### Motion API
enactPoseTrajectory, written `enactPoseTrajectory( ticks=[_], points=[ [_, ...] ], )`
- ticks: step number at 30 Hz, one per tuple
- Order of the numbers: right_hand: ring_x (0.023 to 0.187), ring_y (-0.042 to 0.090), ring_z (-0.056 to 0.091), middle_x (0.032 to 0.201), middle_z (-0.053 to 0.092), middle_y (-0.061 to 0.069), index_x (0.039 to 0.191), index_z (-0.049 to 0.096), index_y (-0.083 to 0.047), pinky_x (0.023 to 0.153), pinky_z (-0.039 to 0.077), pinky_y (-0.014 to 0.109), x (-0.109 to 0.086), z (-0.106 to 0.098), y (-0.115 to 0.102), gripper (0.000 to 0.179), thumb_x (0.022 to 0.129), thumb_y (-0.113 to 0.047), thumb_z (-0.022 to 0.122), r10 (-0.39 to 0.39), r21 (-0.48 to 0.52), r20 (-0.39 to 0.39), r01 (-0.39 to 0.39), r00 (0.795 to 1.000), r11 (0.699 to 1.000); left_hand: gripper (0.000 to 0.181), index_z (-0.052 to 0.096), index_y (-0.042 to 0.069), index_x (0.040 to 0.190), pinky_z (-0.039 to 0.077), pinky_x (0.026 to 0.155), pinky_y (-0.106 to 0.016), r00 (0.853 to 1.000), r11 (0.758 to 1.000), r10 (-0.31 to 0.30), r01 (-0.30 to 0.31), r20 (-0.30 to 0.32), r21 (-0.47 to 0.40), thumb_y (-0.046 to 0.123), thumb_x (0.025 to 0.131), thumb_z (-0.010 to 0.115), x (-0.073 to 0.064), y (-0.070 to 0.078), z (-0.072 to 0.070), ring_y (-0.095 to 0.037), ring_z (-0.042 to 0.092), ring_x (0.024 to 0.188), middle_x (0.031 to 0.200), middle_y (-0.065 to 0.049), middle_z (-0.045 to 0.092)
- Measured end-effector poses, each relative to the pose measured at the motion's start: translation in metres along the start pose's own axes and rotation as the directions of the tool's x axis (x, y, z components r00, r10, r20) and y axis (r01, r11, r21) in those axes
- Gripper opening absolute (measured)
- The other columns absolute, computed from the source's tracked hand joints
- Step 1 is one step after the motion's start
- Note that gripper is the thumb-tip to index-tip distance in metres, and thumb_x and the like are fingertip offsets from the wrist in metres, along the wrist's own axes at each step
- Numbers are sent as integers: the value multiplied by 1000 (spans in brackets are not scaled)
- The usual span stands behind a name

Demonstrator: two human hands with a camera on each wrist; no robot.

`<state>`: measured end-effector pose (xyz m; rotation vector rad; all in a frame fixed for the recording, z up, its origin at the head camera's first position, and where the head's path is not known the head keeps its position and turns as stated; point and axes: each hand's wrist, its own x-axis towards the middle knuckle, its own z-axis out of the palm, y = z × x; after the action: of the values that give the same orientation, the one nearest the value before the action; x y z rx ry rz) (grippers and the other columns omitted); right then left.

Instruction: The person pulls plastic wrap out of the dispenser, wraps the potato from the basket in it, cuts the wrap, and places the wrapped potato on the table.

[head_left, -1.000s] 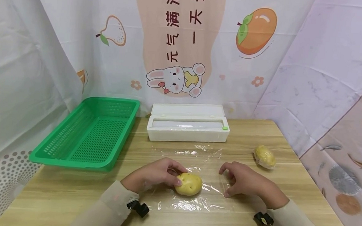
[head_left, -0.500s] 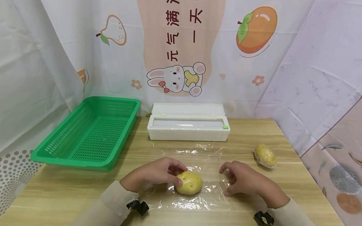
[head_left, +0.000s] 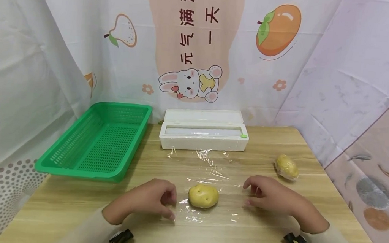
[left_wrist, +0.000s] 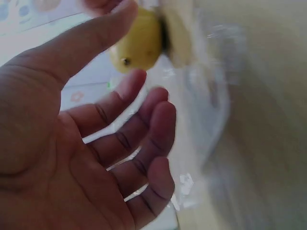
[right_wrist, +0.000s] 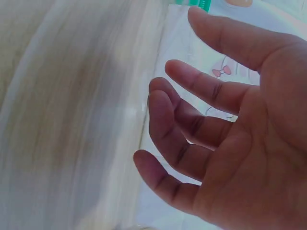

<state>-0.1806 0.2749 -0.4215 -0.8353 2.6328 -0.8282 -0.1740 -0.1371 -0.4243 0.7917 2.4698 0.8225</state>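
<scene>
A bare yellow potato (head_left: pixel 204 196) lies on a sheet of clear plastic wrap (head_left: pixel 208 168) spread on the table. My left hand (head_left: pixel 150 198) hovers just left of the potato, apart from it. The left wrist view shows that hand's fingers loosely bent with nothing between them, and the potato (left_wrist: pixel 139 45) beyond the thumb. To the right of the potato is my right hand (head_left: pixel 271 196), near the wrap's right side. Its fingers (right_wrist: pixel 180 134) are relaxed and hold nothing in the right wrist view. Whether either hand touches the wrap is unclear.
A white wrap dispenser box (head_left: pixel 203 142) stands at the back with its lid raised and a roll inside. At the back left sits a green plastic basket (head_left: pixel 122 169). Another potato (head_left: pixel 286 167), wrapped in film, lies on the wooden table (head_left: pixel 226 242) at right.
My left hand has let go of the potato and moved left. My right hand has shifted slightly right. The potato stays on the wrap, whose creases and glints look different.
</scene>
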Motion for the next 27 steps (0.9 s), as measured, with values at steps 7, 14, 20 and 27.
enactPoseTrajectory(
  ticks=[7,14,20,27],
  points=[
    [74,3,53,82,57,-14,94,68,-27,64,48,20,-12,13,-19,20,85,-16,82,-149,-73,-38,146,988,987,33,69,25,80,47,66,-19,996,985,84,-86,23,146,32,64,97,-17,-5,12,-1,51,70,76,11,57],
    [76,-1,52,85,55,-17,88,64,-32,68,46,18,-11,35,-28,31,74,-30,91,-169,-123,119,183,978,975,27,69,25,74,48,64,-18,996,990,93,-94,14,107,23,68,96,-24,-10,18,2,52,68,73,14,57],
    [75,-5,51,83,54,-19,81,63,-32,66,47,16,-13,42,-23,31,81,-8,83,-236,-124,109,249,966,961,21,72,27,72,47,63,-16,989,979,148,-149,16,141,15,78,87,-28,-11,20,4,52,67,72,20,56],
    [74,-6,51,83,54,-21,85,63,-32,65,47,16,-15,39,-24,27,86,-11,79,-271,-142,62,277,961,950,20,68,31,76,45,65,-17,986,958,165,-158,-9,241,21,84,83,-35,-5,13,1,52,69,73,23,53]
  ],
)
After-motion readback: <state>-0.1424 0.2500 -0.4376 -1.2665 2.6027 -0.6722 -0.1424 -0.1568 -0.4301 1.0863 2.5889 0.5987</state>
